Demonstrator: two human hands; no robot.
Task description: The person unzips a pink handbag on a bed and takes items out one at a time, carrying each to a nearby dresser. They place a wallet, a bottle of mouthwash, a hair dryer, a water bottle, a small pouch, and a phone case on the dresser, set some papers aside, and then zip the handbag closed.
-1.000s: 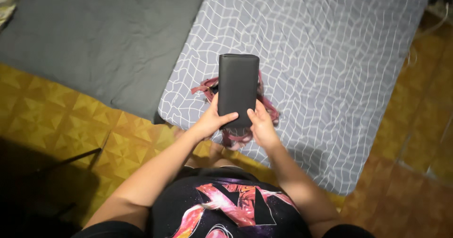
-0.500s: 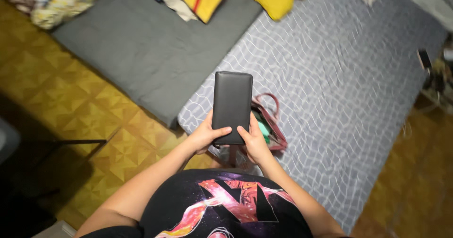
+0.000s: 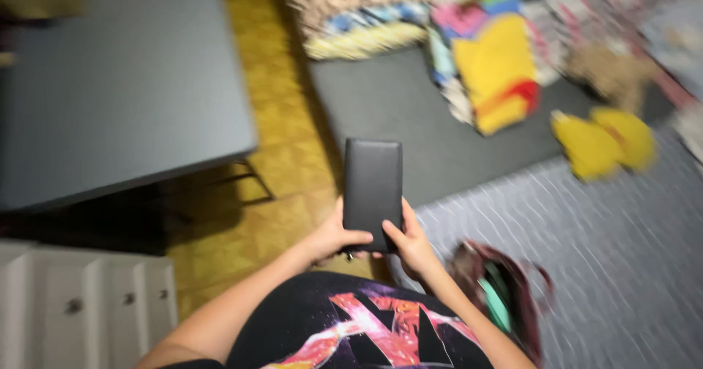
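I hold a long black wallet (image 3: pixel 373 189) upright in front of me with both hands. My left hand (image 3: pixel 331 239) grips its lower left edge with the thumb across the front. My right hand (image 3: pixel 412 246) grips its lower right edge, thumb also on the front. Below my right forearm a dark red handbag (image 3: pixel 505 296) with something teal inside lies on the grey patterned mattress (image 3: pixel 600 252). The picture is blurred by motion.
A dark grey mattress (image 3: pixel 410 113) lies beyond the wallet, with colourful pillows and yellow cushions (image 3: pixel 505 69) piled at its far end. A grey table (image 3: pixel 117 91) stands at the left over the yellow patterned floor (image 3: pixel 271 157). White drawers (image 3: pixel 80 303) show at the lower left.
The view has swung left and up: the table, drawers and pillows came into sight. The handbag shifted to the lower right. Both hands keep the same grip on the wallet.
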